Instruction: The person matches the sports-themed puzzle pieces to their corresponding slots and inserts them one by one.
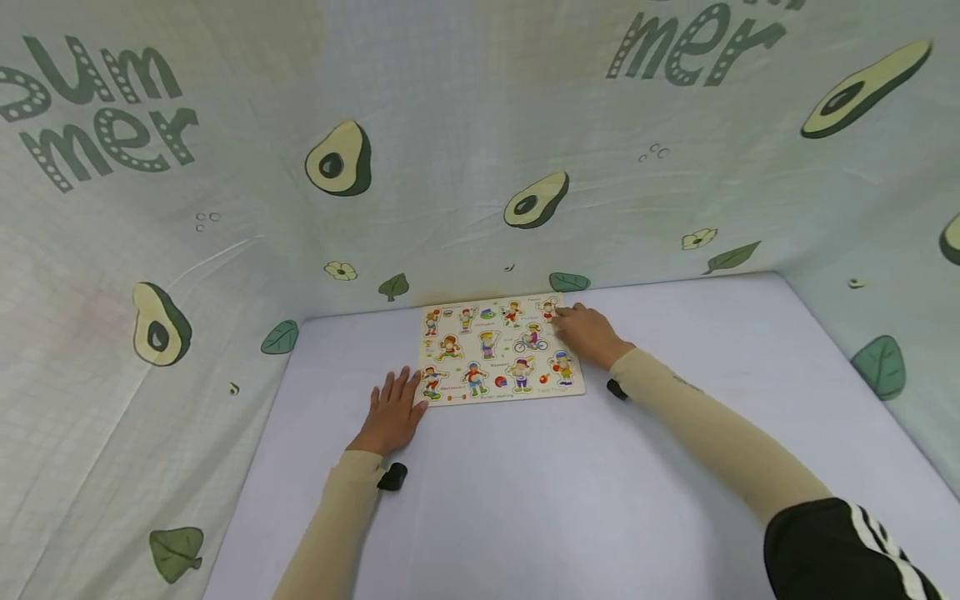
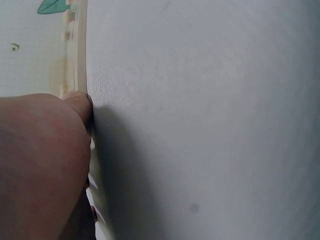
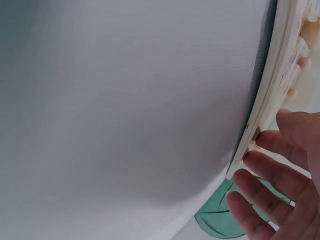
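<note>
A cream wooden puzzle board (image 1: 506, 337) lies at the back of the white table, covered with colourful figures of children doing sports. My left hand (image 1: 390, 412) rests on the table at its near left corner, fingers spread, with the thumb (image 2: 77, 104) against the board's edge. My right hand (image 1: 588, 333) is over the far right corner, its fingertips at the small racket-player piece (image 1: 548, 311). In the right wrist view the fingers (image 3: 272, 167) are loosely bent, the thumb stands apart, and nothing visible is held between them.
A pale cloth wall (image 1: 442, 167) printed with avocados, leaves and lettering rises right behind the board and along both sides. White table surface (image 1: 525, 492) stretches in front of the board. Each wrist carries a small black device (image 1: 392, 477).
</note>
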A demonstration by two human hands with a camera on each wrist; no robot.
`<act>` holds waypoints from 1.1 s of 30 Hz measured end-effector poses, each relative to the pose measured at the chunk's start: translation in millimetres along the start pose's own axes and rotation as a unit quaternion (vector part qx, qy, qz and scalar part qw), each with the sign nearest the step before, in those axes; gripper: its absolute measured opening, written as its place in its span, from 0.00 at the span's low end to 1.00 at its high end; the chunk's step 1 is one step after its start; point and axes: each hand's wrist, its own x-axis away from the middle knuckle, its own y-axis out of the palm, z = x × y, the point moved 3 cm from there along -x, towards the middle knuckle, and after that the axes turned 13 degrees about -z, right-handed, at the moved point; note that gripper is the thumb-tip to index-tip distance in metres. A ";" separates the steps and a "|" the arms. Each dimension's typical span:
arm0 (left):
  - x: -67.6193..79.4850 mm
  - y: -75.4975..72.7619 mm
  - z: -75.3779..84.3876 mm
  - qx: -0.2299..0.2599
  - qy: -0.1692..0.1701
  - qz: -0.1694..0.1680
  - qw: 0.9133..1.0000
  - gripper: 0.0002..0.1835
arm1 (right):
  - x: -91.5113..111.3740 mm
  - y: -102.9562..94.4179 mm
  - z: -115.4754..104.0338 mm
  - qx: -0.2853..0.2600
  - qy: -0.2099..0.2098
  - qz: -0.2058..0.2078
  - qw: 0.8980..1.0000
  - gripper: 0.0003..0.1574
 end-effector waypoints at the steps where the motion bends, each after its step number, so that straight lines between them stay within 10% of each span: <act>1: -0.4 0.2 -0.5 -0.001 0.000 -0.001 1.000 0.35 | 1.0 0.8 0.1 0.002 -0.003 -0.001 1.000 0.19; 33: -10.1 2.1 -8.1 -0.006 0.016 0.003 1.000 0.36 | 137.4 7.2 89.4 -0.097 0.070 0.083 0.989 0.17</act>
